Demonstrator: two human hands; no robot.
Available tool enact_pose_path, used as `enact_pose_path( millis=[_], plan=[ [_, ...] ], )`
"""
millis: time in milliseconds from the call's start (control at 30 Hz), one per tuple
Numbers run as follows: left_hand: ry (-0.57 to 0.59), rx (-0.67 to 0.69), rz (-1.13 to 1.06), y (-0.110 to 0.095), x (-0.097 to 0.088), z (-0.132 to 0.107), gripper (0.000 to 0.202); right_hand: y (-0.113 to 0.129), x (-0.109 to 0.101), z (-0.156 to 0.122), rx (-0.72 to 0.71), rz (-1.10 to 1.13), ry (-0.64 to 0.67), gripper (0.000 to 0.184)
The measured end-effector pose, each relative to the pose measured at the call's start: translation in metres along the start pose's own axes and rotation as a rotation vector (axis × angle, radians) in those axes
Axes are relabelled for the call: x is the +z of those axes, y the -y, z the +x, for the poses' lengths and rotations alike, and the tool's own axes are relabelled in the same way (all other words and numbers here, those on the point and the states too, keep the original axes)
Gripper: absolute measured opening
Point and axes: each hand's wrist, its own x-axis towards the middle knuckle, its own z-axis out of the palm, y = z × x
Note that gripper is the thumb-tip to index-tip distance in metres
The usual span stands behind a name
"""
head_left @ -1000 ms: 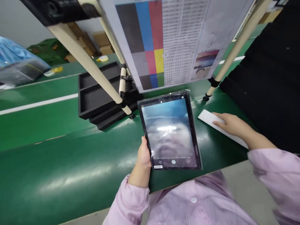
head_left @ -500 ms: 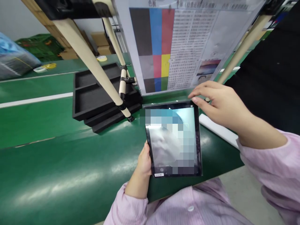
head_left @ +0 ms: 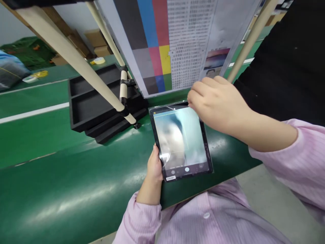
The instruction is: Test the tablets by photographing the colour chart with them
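Observation:
A black tablet (head_left: 175,139), tilted a little, is held over the green bench top with its screen lit. Clear film or a glossy edge shows along its rim. The screen displays a camera view with a round shutter button at the bottom. My left hand (head_left: 154,166) grips the tablet's lower left edge, its fingers hidden underneath. At the top right corner, my right hand (head_left: 215,101) curls with the fingers bent together and covers that corner. What its fingertips hold, if anything, is hidden.
A test chart (head_left: 165,44) with colour blocks and text hangs from a frame of cream pipes (head_left: 76,61) just behind the tablet. Stacked black trays (head_left: 93,105) stand to the left. Tape rolls (head_left: 98,61) and green crates (head_left: 25,51) lie farther back. Black cloth (head_left: 284,71) hangs at the right.
My right hand has moved left along the tablet's top edge, and its fingers have curled in. The tablet has turned slightly and its on-screen picture has changed. The whole view has shifted a little.

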Motion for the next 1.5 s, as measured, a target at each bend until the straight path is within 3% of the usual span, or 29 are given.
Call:
enact_pose_path(
  millis=[100, 200, 300, 400, 500, 600, 733, 867, 967, 1033, 1067, 1133, 1233, 1333, 1400, 1500],
  plan=[
    [-0.080, -0.040, 0.017, -0.002, 0.006, 0.001, 0.049, 0.021, -0.017, 0.009, -0.029, 0.124, 0.112, 0.021],
    [-0.079, 0.022, 0.041, -0.002, 0.015, 0.000, 0.050, 0.036, -0.032, 0.021, -0.030, 0.382, 0.318, 0.010],
    [-0.039, 0.162, 0.033, -0.002, 0.022, -0.002, 0.060, 0.046, -0.036, 0.032, -0.044, 0.702, 0.394, 0.018],
    [0.073, 0.224, 0.070, 0.000, 0.025, -0.004, 0.079, 0.055, -0.023, 0.038, -0.113, 1.011, 0.383, 0.034],
    [0.134, 0.282, 0.108, 0.003, 0.023, -0.005, 0.093, 0.070, -0.007, 0.038, -0.122, 1.002, 0.376, 0.029],
    [0.073, 0.336, 0.138, 0.007, 0.018, -0.004, 0.094, 0.085, 0.000, 0.037, -0.118, 0.885, 0.404, 0.022],
    [0.001, 0.347, 0.183, 0.007, 0.017, -0.003, 0.071, 0.090, -0.002, 0.037, -0.132, 0.831, 0.484, 0.023],
    [-0.072, 0.351, 0.226, 0.004, 0.019, -0.004, 0.051, 0.067, -0.010, 0.028, -0.158, 0.978, 0.404, 0.026],
    [-0.146, 0.298, 0.181, 0.002, 0.017, -0.005, 0.048, 0.029, -0.014, 0.002, -0.007, 1.076, 0.130, 0.032],
    [-0.231, 0.239, 0.123, 0.000, 0.017, -0.006, 0.041, -0.004, -0.007, -0.025, 0.182, 1.069, -0.126, 0.025],
    [-0.276, 0.212, 0.093, -0.001, 0.017, -0.007, 0.036, -0.020, 0.001, -0.040, 0.266, 1.022, -0.183, 0.027],
    [-0.344, 0.174, 0.037, -0.003, 0.019, -0.011, 0.027, -0.051, 0.030, -0.074, 0.492, 0.825, -0.105, 0.036],
    [-0.338, 0.137, -0.022, -0.006, 0.023, -0.017, 0.026, -0.076, 0.090, -0.131, 0.510, 0.551, 0.114, 0.057],
    [-0.247, 0.112, -0.061, -0.006, 0.024, -0.022, 0.031, -0.073, 0.143, -0.183, 0.556, 0.373, 0.216, 0.068],
    [-0.242, 0.109, -0.091, -0.006, 0.023, -0.023, 0.030, -0.064, 0.162, -0.211, 0.555, 0.344, 0.217, 0.061],
    [-0.270, 0.097, -0.109, -0.004, 0.019, -0.023, 0.028, -0.054, 0.165, -0.234, 0.560, 0.325, 0.161, 0.057]
  ],
)
